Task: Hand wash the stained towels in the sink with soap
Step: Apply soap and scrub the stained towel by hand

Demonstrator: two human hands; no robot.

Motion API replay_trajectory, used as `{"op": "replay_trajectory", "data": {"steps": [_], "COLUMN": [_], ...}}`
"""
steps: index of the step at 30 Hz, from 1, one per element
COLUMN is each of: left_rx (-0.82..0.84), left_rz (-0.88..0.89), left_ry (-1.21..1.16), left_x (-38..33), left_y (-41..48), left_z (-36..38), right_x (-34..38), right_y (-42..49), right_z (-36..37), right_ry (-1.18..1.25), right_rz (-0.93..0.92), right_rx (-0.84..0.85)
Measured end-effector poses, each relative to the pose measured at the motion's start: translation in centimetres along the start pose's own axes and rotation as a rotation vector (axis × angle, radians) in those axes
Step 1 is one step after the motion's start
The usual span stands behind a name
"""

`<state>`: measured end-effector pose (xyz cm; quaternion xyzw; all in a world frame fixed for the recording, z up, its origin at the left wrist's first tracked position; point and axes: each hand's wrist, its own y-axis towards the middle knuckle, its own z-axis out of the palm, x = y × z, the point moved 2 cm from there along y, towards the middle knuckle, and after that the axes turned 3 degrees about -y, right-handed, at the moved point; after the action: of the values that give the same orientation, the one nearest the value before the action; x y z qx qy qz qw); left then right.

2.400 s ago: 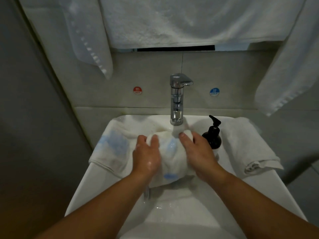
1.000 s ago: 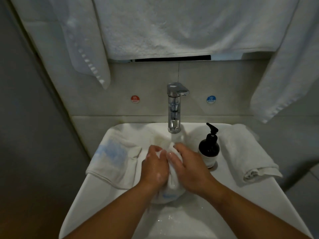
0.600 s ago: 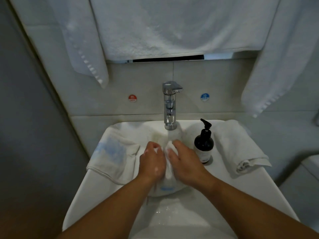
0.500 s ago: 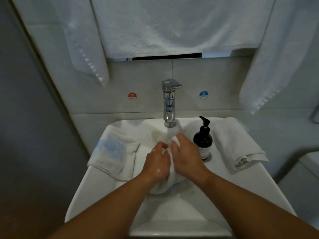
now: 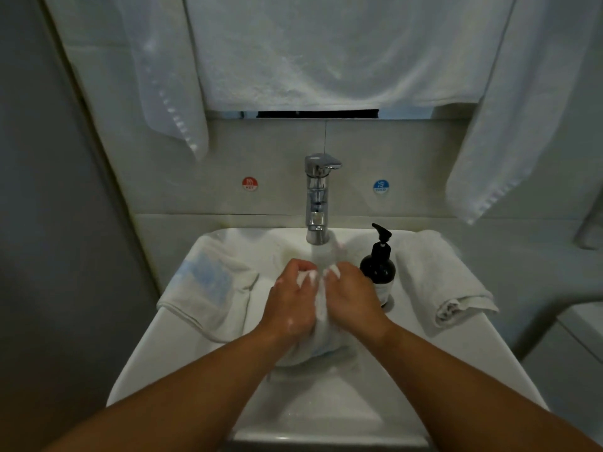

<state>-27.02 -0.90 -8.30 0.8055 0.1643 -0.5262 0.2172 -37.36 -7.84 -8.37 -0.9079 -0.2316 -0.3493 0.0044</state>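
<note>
Over the sink (image 5: pixel 182 353), the left hand (image 5: pixel 290 303) and right hand (image 5: pixel 354 301) clench a bunched towel (image 5: pixel 321 316) just below the tap (image 5: pixel 316 197) at 12 o'clock; a blue-stained towel (image 5: pixel 208 288) drapes the rim at 9 o'clock, soap bottle (image 5: pixel 378 272) at 2 o'clock

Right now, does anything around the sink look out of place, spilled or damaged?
Only the white towel with pale blue blotches, draped over the white sink's left rim with an edge hanging off, looks odd; the left hand and right hand grip a bunched white towel below the chrome tap. Nothing looks spilled or broken.
</note>
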Motion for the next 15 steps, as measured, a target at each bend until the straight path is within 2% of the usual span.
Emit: {"op": "replay_trajectory", "data": {"steps": [2,4,8,11,13,15], "left_rx": [-0.077,-0.122,-0.082,-0.016,-0.071,-0.141], "left_rz": [0.010,-0.021,-0.110,-0.101,-0.031,-0.023], "left_ry": [-0.020,-0.002,0.092,0.037,-0.078,-0.133], "left_x": [0.0,0.6,1.4,1.3,0.6,0.3], "left_y": [-0.1,0.1,0.2,-0.1,-0.1,0.4], "left_z": [-0.2,-0.3,-0.3,0.3,0.1,-0.5], "right_x": [0.1,0.4,1.5,1.0,0.6,1.0], "right_y": [-0.8,-1.5,-1.8,-0.6,-0.4,-1.3], "right_z": [0.7,0.8,0.3,0.4,0.2,0.1], "right_ry": [-0.211,-0.179,0.056,0.152,0.042,-0.156], "right_rz": [-0.069,-0.089,-0.150,-0.025,0.008,-0.041], "right_rx": [0.185,0.219,0.002,-0.118,-0.036,0.151]}}
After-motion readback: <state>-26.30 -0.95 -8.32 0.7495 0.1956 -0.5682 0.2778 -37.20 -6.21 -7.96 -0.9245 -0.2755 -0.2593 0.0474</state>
